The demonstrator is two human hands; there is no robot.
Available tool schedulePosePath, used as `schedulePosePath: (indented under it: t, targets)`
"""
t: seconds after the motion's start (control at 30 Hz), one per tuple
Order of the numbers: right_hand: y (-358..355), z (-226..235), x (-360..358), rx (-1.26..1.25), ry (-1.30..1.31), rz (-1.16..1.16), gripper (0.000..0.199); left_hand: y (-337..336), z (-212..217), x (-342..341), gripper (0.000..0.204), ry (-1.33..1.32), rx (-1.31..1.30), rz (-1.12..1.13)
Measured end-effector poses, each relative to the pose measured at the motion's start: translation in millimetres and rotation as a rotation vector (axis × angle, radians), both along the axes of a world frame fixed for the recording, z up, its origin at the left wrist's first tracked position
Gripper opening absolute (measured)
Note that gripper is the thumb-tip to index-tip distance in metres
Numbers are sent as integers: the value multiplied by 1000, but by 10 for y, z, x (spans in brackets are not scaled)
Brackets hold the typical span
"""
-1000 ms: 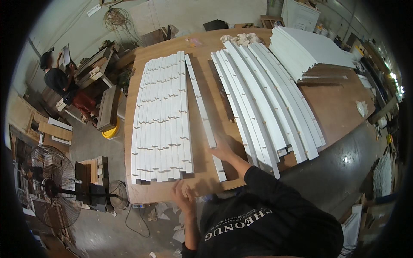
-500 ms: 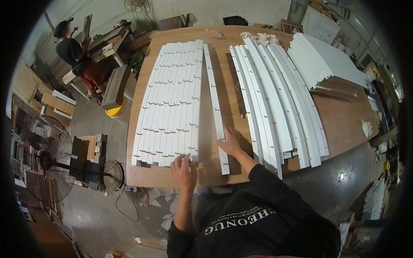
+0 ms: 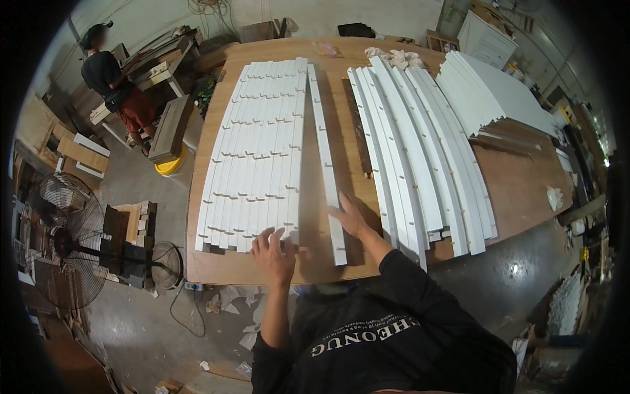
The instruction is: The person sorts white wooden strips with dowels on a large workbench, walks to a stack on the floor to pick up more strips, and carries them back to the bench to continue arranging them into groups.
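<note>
A row of white wooden strips (image 3: 256, 157) lies side by side on the table, with small wooden dowels in lines across it. My left hand (image 3: 274, 255) is at the near end of this row, fingers apart and slightly bent over the strip ends. Just to the right, a single white strip (image 3: 325, 157) lies at a slant; its far end is close to the row and its near end stands away from it. My right hand (image 3: 353, 217) grips this strip near its near end, thumb on the left side. The fingers on its right side are partly hidden.
Right of my hands lies a second group of white strips (image 3: 420, 157), with a stack of white panels (image 3: 499, 92) beyond it. The wooden table (image 3: 262, 269) holds them all. A person (image 3: 108, 79) stands at a bench far left. A fan (image 3: 65, 243) stands on the floor.
My left hand has lifted its fingers a little at the strip ends. My right hand stays on the single strip. The person at far left has lowered the board they held up.
</note>
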State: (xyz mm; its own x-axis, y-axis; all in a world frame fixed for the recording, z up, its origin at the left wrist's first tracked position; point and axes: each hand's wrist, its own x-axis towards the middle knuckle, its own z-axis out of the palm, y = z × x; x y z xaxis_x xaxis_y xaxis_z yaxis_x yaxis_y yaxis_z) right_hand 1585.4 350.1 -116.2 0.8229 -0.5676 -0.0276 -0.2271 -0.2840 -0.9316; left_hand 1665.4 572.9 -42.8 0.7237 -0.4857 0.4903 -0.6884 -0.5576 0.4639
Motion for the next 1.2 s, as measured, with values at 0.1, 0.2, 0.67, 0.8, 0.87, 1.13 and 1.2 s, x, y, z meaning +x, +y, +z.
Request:
schedulePosePath:
  t: [0.1,0.2,0.67,0.8,0.87,1.13,1.2]
  targets:
    - [29,225,-12,343,-107,24,70,121,9,-174,16,14,-77,-53]
    - [-15,127,5,345,-107,-9,70,136,-174,-465,15,199,-146,-222]
    - [109,33,283,-271,108,-43,79,30,-222,-778,33,308,77,-350]
    - [121,193,508,-252,221,46,88,172,-341,-714,30,327,36,-314]
    - [149,254,637,-243,267,54,87,233,-305,-731,26,294,5,-280]
    - [348,139,915,-369,145,-93,80,460,-403,-704,20,296,11,-211]
    - [381,170,913,-369,141,-90,78,491,-406,-678,19,291,6,-213]
